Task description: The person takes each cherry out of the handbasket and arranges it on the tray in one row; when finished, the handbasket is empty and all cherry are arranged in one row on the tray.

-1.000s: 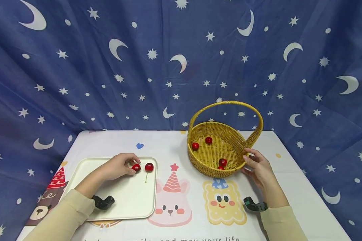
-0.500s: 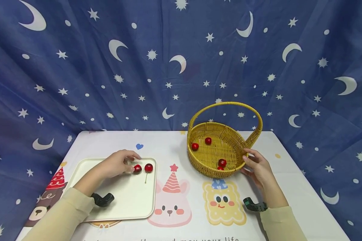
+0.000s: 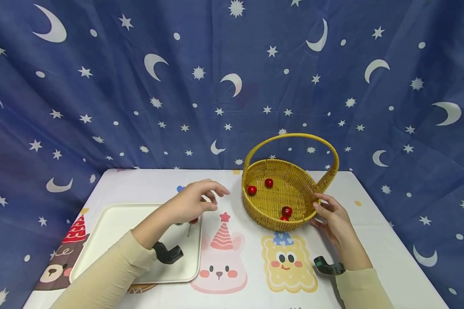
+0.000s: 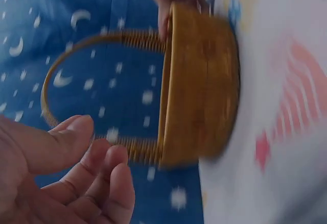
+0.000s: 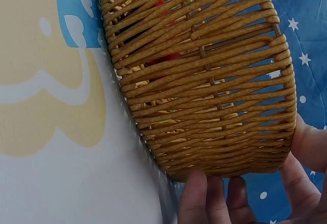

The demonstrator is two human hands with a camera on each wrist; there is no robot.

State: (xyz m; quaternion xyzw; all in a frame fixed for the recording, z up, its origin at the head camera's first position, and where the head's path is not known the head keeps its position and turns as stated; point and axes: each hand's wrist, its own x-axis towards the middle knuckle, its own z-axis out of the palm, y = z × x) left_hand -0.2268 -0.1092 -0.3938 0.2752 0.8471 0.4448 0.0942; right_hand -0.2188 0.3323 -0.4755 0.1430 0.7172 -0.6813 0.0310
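My left hand (image 3: 193,201) hovers over the far right corner of the cream tray (image 3: 112,214), fingers loosely bent, with no item showing in them. Below it, partly covered by hand and wrist, a red cherry (image 3: 193,221) with a stem lies on the tray. A dark sliver beside that cherry shows under the wrist. The yellow wicker basket (image 3: 278,189) has several cherries (image 3: 287,211) inside. My right hand (image 3: 334,219) grips the basket's right side near the handle's foot, thumb at the rim and fingers along the outside wall (image 5: 214,91).
A white cartoon-print cloth (image 3: 224,266) covers the table. Behind it hangs a blue curtain (image 3: 201,103) with moons and stars. The basket's tall handle (image 3: 294,135) arches over its opening. Each wrist wears a black camera mount (image 3: 168,254).
My left hand has left the cherries on the tray and moved right and up toward the basket. The right hand stays on the basket. The head view has shifted slightly.
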